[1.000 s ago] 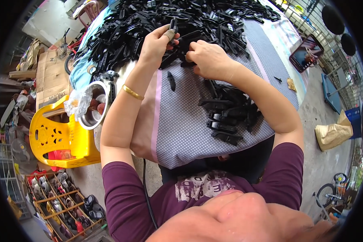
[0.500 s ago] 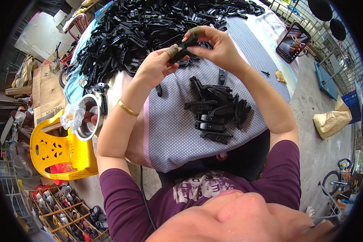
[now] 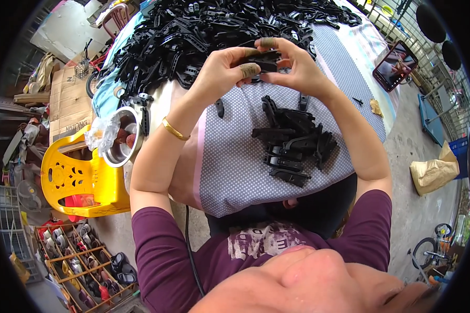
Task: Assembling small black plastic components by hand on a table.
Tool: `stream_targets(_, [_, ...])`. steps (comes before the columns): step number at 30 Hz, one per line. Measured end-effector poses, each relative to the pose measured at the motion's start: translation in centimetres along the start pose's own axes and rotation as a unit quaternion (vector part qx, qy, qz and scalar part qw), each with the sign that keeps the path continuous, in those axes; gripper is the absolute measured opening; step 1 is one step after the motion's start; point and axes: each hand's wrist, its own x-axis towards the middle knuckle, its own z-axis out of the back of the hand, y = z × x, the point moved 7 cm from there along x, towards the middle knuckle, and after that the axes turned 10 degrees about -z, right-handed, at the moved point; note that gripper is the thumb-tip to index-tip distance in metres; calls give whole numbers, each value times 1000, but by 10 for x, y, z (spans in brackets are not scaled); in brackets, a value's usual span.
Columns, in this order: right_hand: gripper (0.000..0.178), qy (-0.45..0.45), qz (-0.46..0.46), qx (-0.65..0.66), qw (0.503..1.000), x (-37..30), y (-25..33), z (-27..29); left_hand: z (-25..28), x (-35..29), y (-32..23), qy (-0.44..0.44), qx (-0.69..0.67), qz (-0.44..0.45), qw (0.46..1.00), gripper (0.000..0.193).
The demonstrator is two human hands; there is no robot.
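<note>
Between both hands, over the near edge of the large heap, is a black plastic part (image 3: 266,63), long and narrow; its exact kind is unclear. My left hand (image 3: 223,73) grips its left end, fingers closed, with tan tape around the thumb. At the other end, my right hand (image 3: 304,72) pinches it between thumb and fingers, and tape wraps a finger there too. Behind the hands spreads a big heap of black plastic parts (image 3: 162,49). Closer to me lies a small pile of similar black parts (image 3: 290,141) on the dotted cloth (image 3: 230,172).
Left of the table stands a yellow plastic chair (image 3: 102,177), beside a metal bowl (image 3: 134,152) with reddish round things and a clear bag. A phone (image 3: 396,66) is propped at the right edge. A shoe rack (image 3: 83,263) and a paper sack (image 3: 436,169) are on the floor.
The black part has turned in my hands, and both hands have shifted slightly right in the picture. The whole scene has also shifted a little to the right.
</note>
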Motion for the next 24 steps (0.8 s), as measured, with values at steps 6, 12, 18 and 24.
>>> stream_targets(6, [40, 80, -26, 0, 996, -3, 1, 1, -4, -4, -26, -7, 199, -135, 971, 30])
stream_targets(12, [27, 23, 34, -103, 994, -5, 17, 6, -3, -5, -33, 1, 229, -159, 961, 30])
stream_targets(18, [31, 114, -74, -78, 988, -4, -4, -18, 26, -1, -44, 44, 127, -119, 984, 29])
stream_targets(24, [25, 211, -51, 65, 974, -10, -17, -73, -26, -20, -65, 257, 116, -269, 921, 38])
